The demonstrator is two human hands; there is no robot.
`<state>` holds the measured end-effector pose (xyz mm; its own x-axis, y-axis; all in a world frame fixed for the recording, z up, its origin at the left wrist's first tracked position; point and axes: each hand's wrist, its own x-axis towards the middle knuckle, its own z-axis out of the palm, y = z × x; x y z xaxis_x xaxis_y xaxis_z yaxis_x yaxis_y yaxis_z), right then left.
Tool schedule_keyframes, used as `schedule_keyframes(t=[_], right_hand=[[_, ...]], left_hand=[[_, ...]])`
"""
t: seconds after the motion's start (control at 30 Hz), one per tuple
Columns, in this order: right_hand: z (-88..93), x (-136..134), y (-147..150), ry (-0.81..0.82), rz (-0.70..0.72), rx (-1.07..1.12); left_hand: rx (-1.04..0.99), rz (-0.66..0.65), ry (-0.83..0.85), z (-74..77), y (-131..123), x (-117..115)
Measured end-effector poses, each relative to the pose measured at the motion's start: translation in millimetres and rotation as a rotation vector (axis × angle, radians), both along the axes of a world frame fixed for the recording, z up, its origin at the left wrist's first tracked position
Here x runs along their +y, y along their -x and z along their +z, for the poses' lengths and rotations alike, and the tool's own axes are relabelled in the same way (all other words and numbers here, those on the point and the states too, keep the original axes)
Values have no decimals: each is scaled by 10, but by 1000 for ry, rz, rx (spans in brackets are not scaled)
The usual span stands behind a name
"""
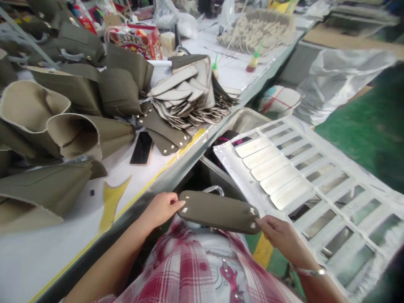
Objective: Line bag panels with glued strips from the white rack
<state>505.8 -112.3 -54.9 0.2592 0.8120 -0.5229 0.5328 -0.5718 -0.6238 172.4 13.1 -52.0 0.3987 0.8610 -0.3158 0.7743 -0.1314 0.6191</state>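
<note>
An olive-brown oblong panel [217, 209] with rounded ends hangs in front of my body, stretched between both hands. Small pale marks show near its corners. My left hand [163, 209] pinches its left end, and my right hand [275, 229] pinches the lower right corner. To the right, a white slatted rack [315, 185] carries several pale oblong pieces [268, 168] side by side. On the table, a heaped pile of similar panels [186, 94] lies with mostly pale undersides up. A few olive panels [166, 130] with pale marks lie at its near edge.
Olive rolled pieces [78, 134] crowd the table's left side. A phone [142, 148] and a yellow template [112, 202] lie nearer the edge. Behind stand a red patterned box [137, 42], a small green-tipped bottle [254, 60] and a basket of beige pieces [257, 29]. A bin [243, 120] sits beneath the rack.
</note>
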Motion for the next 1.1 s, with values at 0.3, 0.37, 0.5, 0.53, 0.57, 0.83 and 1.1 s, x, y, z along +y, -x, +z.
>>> schedule_keyframes(t=[0.3,0.37,0.5,0.53,0.57,0.83,1.1], right_hand=[[-2,-108,-140,-93,-11,-14],[10,-121,-161,-111,-1,-34],[22,-146,-211,-145,40,-37],[20,-150,-225,-150,44,-30],[17,-154,-239,-153,43,-23],[9,-155,-287,-203,80,-55],[-51,-174,-296,-233,119,-138]], left_hand=[[-82,-414,-582,42,-931,-136],[-143,-618,-586,7,-1376,-282],[-105,-792,-521,-176,-1929,-447],[-88,-798,-506,-219,-1977,-458],[-76,-795,-496,-253,-2001,-462],[-42,-712,-469,-219,-2042,-479],[-36,-705,-488,-237,-2056,-498]])
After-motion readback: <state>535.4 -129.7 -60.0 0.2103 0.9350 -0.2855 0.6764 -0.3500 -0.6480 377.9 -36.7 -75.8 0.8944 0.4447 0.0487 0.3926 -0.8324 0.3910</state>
